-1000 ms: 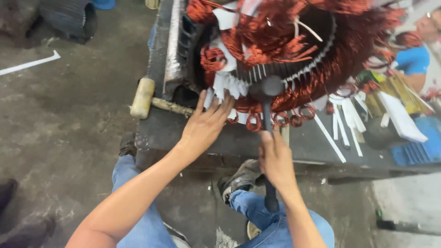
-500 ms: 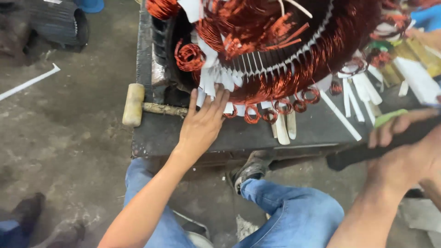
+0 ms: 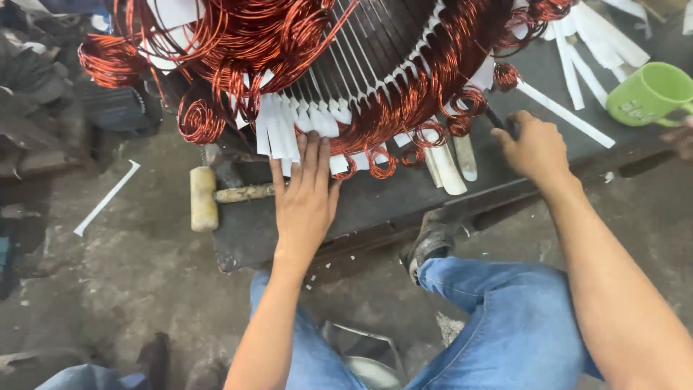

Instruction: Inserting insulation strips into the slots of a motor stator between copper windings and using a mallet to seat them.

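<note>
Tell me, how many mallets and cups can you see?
2: one mallet lying on the dark bench edge left of the left hand, and one green cup at the far right. Others may be hidden behind the copper windings.

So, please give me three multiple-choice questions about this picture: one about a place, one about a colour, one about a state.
1. Where does the mallet lie?
A. In the person's lap
B. Left of the left hand, at the bench edge
C. Inside the cup

2. What colour is the cup?
A. Green
B. Red
C. Black

3. How is the left hand?
A. Closed in a fist
B. Holding the mallet
C. Flat, fingers spread against the copper windings

Answers: 1 B, its pale head sits left of that hand. 2 A, it is light green, on the bench at the right. 3 C, the fingers lie open on the coil and its white paper strips.
</note>
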